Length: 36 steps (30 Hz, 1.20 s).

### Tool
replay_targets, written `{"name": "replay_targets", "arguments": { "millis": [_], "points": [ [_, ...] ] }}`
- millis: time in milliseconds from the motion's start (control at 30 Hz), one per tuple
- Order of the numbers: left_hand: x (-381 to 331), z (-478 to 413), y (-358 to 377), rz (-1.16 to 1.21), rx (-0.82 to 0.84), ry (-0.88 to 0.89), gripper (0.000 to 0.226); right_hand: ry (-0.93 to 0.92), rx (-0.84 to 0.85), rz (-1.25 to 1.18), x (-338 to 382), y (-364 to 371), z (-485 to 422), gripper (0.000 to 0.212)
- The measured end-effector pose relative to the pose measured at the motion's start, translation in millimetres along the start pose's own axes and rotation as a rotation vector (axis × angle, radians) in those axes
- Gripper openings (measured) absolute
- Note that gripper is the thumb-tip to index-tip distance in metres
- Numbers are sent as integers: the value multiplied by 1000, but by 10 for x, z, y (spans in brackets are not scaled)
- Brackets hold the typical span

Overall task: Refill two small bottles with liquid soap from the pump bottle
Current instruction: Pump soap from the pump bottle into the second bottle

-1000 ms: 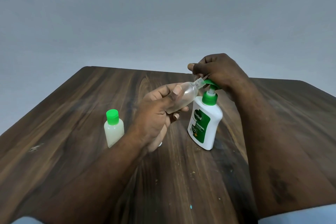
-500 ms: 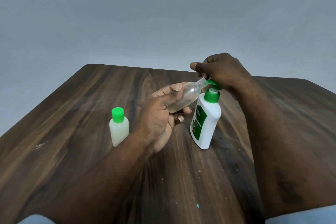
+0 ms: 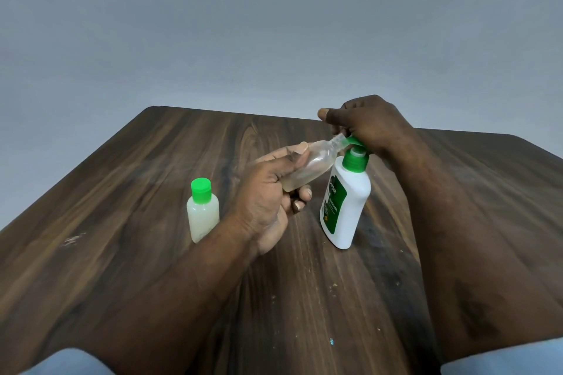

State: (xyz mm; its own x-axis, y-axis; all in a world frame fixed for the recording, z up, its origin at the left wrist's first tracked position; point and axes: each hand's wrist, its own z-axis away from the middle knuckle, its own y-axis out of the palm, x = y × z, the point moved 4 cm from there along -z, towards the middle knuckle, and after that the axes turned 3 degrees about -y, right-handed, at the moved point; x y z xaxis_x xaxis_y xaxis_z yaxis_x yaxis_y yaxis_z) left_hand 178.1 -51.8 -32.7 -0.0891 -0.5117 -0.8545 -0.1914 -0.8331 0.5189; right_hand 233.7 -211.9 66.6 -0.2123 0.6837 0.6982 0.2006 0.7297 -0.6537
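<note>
Two hands meet above table. Left hand (image 3: 268,192) fingers (image 3: 300,205) curled round clear small bottle (image 3: 310,166), thumb along top; bottle uncapped, tilted, neck up at green spout. Right hand (image 3: 368,122) fingers curled down over pump head (image 3: 353,141), forefinger jutting left. Pump bottle (image 3: 347,207) white, green label, stands on table just right of left hand. Capped small bottle (image 3: 202,213), green cap, milky fill, upright, left of left hand, apart. Table (image 3: 137,253) dark wood grain, pale specks and scuffs. Wall (image 3: 274,24) plain grey.
</note>
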Motion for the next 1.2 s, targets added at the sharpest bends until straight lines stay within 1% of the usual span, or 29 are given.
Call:
{"name": "replay_targets", "arguments": {
  "millis": [200,400,567,700,967,1200],
  "points": [
    [-1,-2,14,-6,19,7,26,-36,-76,-10,-22,-54,-39,47],
    [-5,5,12,12,24,-7,23,-7,-27,-19,-43,20,-59,58],
    [4,-20,-10,19,-8,-11,35,-5,-11,-29,-70,36,-67,60],
    [10,-12,12,24,7,-22,30,-10,-24,-44,-92,9,-78,57],
    [2,0,22,29,18,-31,31,-7,-26,-56,-78,28,-87,63],
    [12,-4,9,28,2,-41,30,-16,-19,-44,-68,29,-67,61]
  ]
}}
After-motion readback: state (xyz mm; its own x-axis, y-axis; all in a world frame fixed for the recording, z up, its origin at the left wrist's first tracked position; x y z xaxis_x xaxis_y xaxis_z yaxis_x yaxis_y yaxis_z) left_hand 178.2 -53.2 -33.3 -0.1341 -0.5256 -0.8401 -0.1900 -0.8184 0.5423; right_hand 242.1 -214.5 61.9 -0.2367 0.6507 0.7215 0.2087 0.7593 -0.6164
